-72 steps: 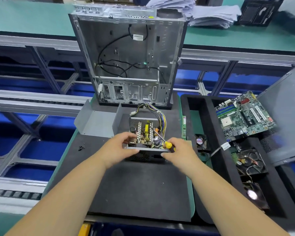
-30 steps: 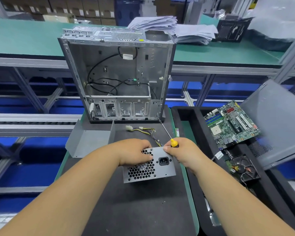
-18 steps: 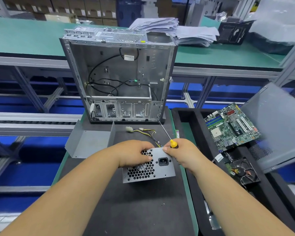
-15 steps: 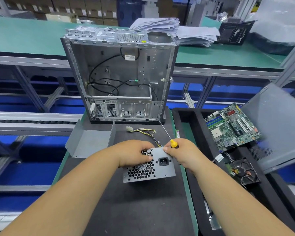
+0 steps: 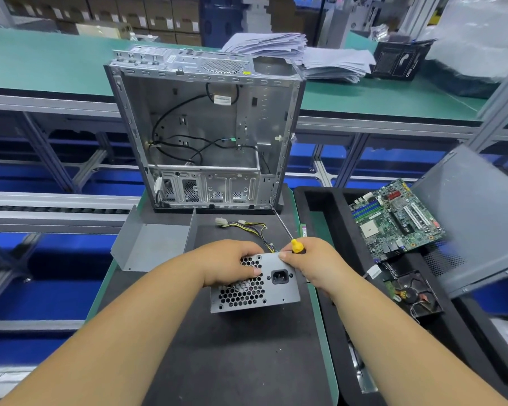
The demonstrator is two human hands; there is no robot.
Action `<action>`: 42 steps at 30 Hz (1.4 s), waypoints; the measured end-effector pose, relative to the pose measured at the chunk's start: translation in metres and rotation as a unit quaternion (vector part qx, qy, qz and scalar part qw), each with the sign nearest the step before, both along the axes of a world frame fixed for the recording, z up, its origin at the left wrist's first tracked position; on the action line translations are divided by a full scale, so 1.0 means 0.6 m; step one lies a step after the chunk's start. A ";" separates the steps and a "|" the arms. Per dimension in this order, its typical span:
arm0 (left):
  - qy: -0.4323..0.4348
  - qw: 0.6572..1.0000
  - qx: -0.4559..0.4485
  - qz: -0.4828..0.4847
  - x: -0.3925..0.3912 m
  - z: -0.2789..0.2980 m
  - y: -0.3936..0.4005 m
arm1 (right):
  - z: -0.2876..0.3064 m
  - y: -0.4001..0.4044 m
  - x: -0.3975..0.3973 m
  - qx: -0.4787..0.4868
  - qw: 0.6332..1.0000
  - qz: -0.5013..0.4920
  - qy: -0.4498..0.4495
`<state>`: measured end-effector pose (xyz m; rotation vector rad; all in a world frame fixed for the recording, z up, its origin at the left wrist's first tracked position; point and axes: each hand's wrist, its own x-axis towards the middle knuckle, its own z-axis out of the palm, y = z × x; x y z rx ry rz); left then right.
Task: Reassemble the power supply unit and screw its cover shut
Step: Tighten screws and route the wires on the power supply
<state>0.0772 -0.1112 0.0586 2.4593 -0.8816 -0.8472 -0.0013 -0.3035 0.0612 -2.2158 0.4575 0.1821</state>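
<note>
Power supply unit [image 5: 255,284] stood on the black mat [image 5: 235,356], in front of the open computer case [image 5: 205,133], vented face and socket turned toward the camera. Left hand [image 5: 232,266] draped over the unit's upper left corner, fingers clamped on the grille. Right hand [image 5: 314,265] pinched the unit's upper right edge, screwdriver [image 5: 287,234] tucked in the same grip, shaft angled up toward the case. Bent metal cover [image 5: 153,244] lay left of the unit.
</note>
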 end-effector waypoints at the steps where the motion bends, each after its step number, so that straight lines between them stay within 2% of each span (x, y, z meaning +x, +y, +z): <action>1: 0.002 1.000 -0.001 0.001 0.000 0.000 0.000 | 0.000 0.000 0.000 -0.002 1.000 0.000 0.000; 18: -0.005 1.000 -0.008 -0.008 -0.001 -0.008 0.002 | -0.001 0.002 -0.006 0.005 1.000 -0.006 -0.003; 23: -0.021 1.000 -0.006 0.009 0.001 -0.010 0.001 | 0.003 -0.005 -0.011 -0.034 0.999 -0.024 -0.027; 26: -0.018 1.000 -0.013 0.018 0.003 -0.008 0.001 | 0.023 -0.019 -0.019 -0.004 0.998 -0.045 -0.043; 35: 0.011 0.999 -0.045 0.029 0.014 -0.007 -0.001 | 0.120 -0.041 -0.062 -0.093 0.973 0.006 -0.210; 42: 0.005 0.999 -0.051 0.010 0.018 -0.011 0.000 | 0.161 -0.009 -0.069 -0.202 0.950 0.096 -0.217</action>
